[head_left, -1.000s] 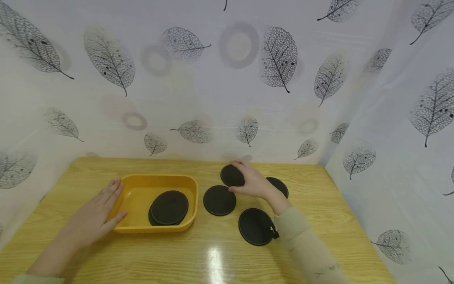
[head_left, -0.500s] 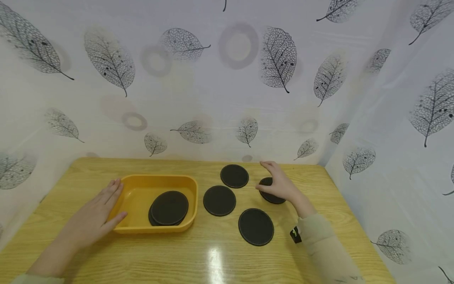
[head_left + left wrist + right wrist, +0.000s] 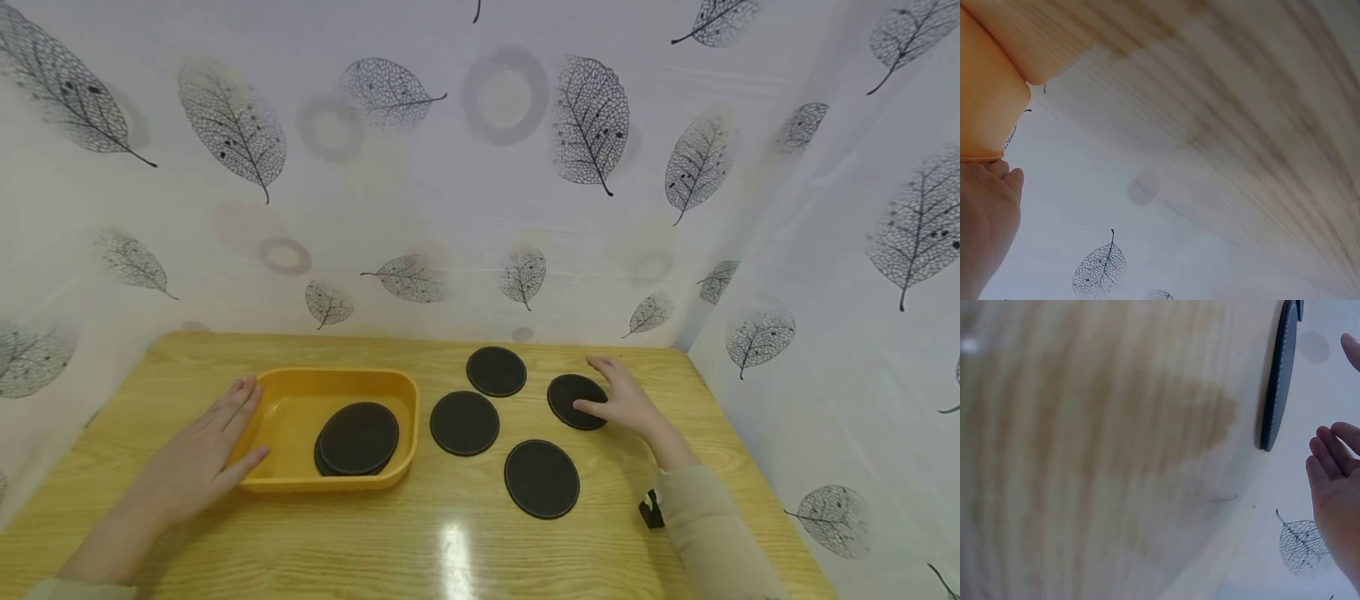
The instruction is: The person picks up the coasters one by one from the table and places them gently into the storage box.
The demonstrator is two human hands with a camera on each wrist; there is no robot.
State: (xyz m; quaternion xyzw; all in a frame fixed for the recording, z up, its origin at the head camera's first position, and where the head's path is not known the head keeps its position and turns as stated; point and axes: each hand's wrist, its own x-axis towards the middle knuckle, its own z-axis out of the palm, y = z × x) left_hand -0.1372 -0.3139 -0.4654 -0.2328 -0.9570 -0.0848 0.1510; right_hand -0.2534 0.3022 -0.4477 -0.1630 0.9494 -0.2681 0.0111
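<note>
My left hand [image 3: 198, 454] rests with outstretched fingers on the left rim of a yellow plastic tray [image 3: 322, 484], thumb over its front corner. Inside the tray, two black round coasters [image 3: 360, 439] lie stacked, the lower one mostly covered. On the right, my right hand [image 3: 633, 412] hovers at the rightmost black coaster [image 3: 567, 398], thumb over its near part and fingers spread past its far edge. In the right wrist view, the hand [image 3: 1340, 506] is open, with a gap between it and a coaster [image 3: 1280, 381] with a stitched edge.
Three more coasters lie flat between tray and right hand: a back one [image 3: 496, 372], a left one [image 3: 464, 423] and a front one [image 3: 542, 479]. The wooden table [image 3: 360, 550] meets a leaf-patterned curtain [image 3: 450, 208] behind and on the right.
My right hand has moved right, from the back coaster to the rightmost one. The coasters have stayed in place. My left hand has not moved from the tray.
</note>
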